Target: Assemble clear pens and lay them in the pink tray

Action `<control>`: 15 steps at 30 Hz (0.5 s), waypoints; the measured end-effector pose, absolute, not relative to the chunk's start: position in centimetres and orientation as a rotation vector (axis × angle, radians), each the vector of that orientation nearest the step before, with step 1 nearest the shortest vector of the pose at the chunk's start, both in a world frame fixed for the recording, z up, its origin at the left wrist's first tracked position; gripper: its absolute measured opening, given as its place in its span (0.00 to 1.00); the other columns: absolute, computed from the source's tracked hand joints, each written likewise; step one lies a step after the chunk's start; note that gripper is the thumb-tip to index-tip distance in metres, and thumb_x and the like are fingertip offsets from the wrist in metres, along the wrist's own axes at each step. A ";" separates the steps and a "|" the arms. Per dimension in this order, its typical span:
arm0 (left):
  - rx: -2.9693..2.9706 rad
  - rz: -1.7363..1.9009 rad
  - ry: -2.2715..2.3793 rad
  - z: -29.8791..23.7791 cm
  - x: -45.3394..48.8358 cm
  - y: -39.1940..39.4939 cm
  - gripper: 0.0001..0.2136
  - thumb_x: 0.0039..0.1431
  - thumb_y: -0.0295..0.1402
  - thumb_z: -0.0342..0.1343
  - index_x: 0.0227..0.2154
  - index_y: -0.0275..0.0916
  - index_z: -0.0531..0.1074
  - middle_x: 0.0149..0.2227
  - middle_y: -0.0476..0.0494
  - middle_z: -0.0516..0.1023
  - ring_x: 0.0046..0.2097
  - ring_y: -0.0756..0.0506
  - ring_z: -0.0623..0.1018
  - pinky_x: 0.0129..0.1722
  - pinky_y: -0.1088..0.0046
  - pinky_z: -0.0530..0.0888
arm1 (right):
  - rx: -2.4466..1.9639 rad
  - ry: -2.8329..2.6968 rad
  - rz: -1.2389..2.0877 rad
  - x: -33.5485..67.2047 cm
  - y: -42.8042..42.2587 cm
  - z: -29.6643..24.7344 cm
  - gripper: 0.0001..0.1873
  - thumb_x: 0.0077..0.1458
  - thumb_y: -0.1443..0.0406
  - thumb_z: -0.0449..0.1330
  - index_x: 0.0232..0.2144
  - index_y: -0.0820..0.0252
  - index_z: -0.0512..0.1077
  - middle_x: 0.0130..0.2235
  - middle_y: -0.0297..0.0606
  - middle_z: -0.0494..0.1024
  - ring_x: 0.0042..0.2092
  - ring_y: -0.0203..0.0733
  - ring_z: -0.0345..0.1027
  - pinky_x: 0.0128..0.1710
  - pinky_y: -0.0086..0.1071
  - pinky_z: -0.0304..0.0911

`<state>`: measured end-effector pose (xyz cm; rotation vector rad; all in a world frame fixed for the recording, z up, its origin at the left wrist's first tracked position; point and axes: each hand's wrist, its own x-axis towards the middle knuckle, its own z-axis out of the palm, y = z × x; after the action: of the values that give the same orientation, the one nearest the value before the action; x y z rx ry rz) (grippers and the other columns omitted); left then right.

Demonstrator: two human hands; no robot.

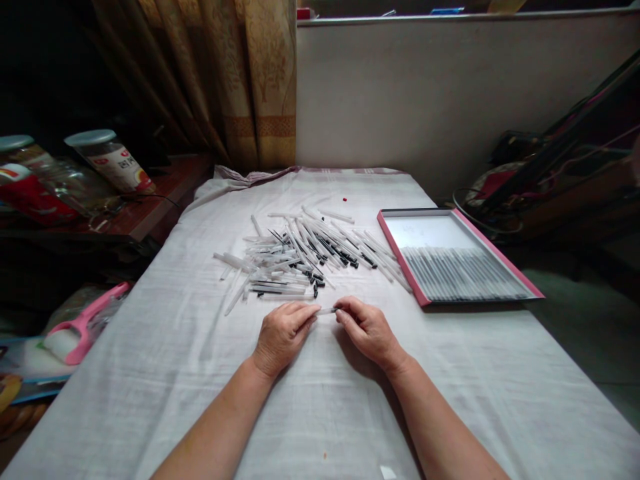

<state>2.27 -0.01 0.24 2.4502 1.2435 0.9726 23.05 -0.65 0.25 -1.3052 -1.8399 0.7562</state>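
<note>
On a white cloth-covered surface (210, 413), we see the left hand (286, 333) and the right hand (369, 331) meet over a slim translucent white tube (327, 311), the fingers of each grasping one end, the right at its dark tip. At eleven o'clock from it, we find a loose heap of translucent tubes and black-tipped rods (323, 247); at two, a shallow pink-rimmed rectangular box (403, 258) holds a neat row of slim grey-and-clear sticks (457, 273).

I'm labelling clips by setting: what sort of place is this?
Probably a room in a home: there's a patterned curtain, a lidded jar on a wooden side table, and a white tablecloth.
</note>
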 end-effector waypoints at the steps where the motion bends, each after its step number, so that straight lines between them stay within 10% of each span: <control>1: 2.442 0.984 1.258 0.2 2.3 0.0 0.10 0.63 0.30 0.53 0.44 0.42 0.76 0.40 0.44 0.82 0.42 0.45 0.79 0.43 0.70 0.75 | -1.304 -1.831 0.741 23.0 -0.6 0.1 0.08 0.59 0.63 0.54 0.37 0.58 0.72 0.30 0.35 0.77 0.30 0.37 0.71 0.34 0.30 0.65; 15: 2.179 0.908 1.388 0.9 1.6 0.2 0.08 0.63 0.36 0.52 0.34 0.40 0.75 0.32 0.46 0.78 0.35 0.47 0.77 0.36 0.74 0.70 | -1.325 -1.515 0.913 23.8 -0.1 -0.1 0.10 0.58 0.59 0.55 0.36 0.59 0.71 0.29 0.36 0.76 0.27 0.36 0.68 0.26 0.28 0.63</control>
<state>1.56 0.22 0.91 2.1792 1.3881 0.9085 23.80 -0.12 -0.15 -1.3253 -1.5154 0.9129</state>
